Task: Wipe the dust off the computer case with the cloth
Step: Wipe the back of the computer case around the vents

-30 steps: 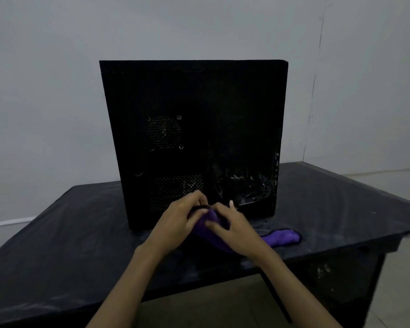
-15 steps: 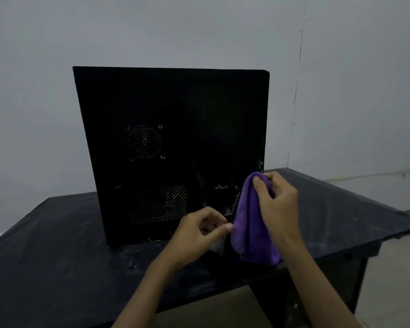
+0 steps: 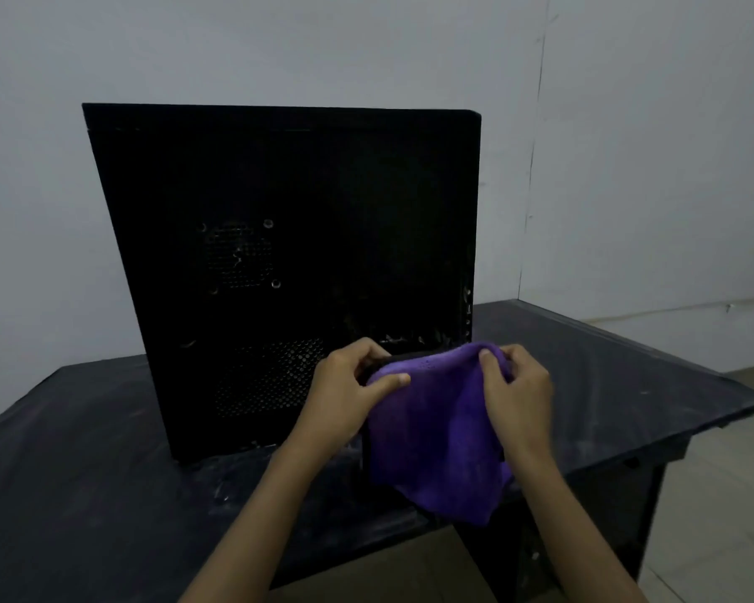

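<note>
Preparation step: left hand (image 3: pixel 345 393) and right hand (image 3: pixel 516 391) each pinch the cloth (image 3: pixel 436 441) spread; next, press it against the computer case (image 3: pixel 279 202).

The setting looks like a bare, dimly lit room used as a plain workroom or recording space rather than a furnished home or office, though its exact kind cannot be told. Two unpainted-looking pale grey walls (image 3: pixel 279 45) meet in a corner at the right, with a thin vertical seam or conduit running down near that corner. A black table (image 3: pixel 627 376) stands against the wall, its top covered in dusty, scuffed dark sheeting with whitish specks. A dusty black computer case (image 3: pixel 279 189) stands upright on it. Beyond the table edge, a pale tiled floor (image 3: pixel 723 515) shows at the lower right.
</note>
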